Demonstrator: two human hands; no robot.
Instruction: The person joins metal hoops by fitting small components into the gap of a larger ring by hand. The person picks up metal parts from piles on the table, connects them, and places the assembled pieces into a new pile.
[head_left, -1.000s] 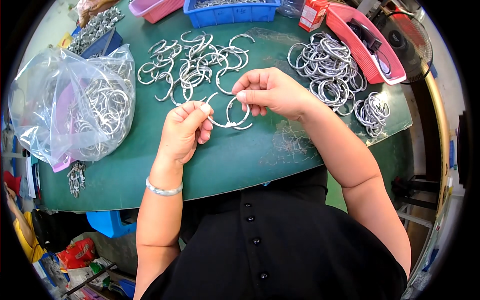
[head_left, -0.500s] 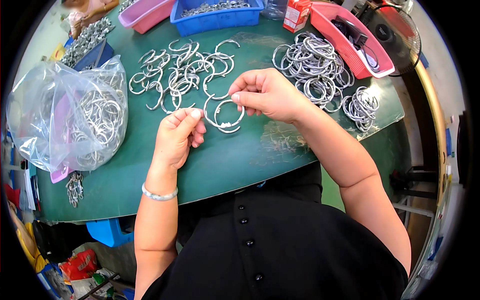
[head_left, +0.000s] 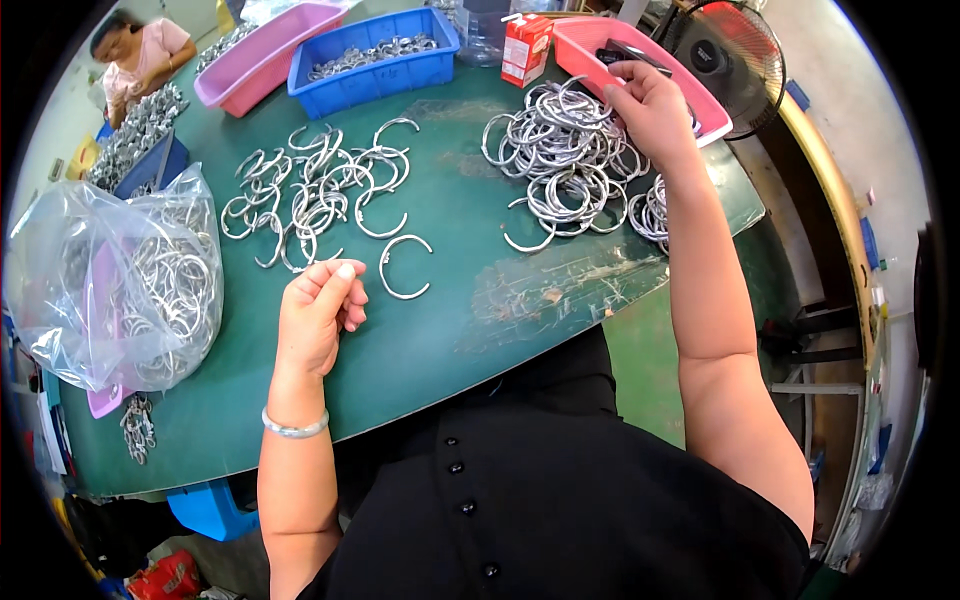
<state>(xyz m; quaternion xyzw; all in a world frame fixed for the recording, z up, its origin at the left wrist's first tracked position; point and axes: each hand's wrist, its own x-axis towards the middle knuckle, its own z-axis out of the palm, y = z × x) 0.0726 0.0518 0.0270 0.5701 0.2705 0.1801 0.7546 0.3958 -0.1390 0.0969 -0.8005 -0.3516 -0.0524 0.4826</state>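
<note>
My right hand (head_left: 652, 118) is stretched out over the far right edge of a heap of silvery metal rings (head_left: 560, 140). Its thumb and fingertips close on the rim of a metal ring (head_left: 578, 84) at the top of that heap. Nearer to me, my left hand (head_left: 318, 312) hovers above the table with thumb and forefinger pinched; anything between them is too small to make out. Just right of it lies a single open C-shaped ring (head_left: 384, 268). Beyond, a loose spread of similar open rings (head_left: 315, 200) covers the table's middle left.
A clear plastic bag (head_left: 60, 290) of rings stands at left. Along the back are a pink bin (head_left: 240, 95), a blue bin (head_left: 375, 75) of metal parts, a red carton (head_left: 526, 50) and a pink basket (head_left: 585, 45). A fan (head_left: 735, 60) and another person (head_left: 145, 60) are beyond the green table (head_left: 450, 310).
My right hand has moved from beside the left hand out to the heap at far right. The ring it held in front of me is gone from there. The view has shifted.
</note>
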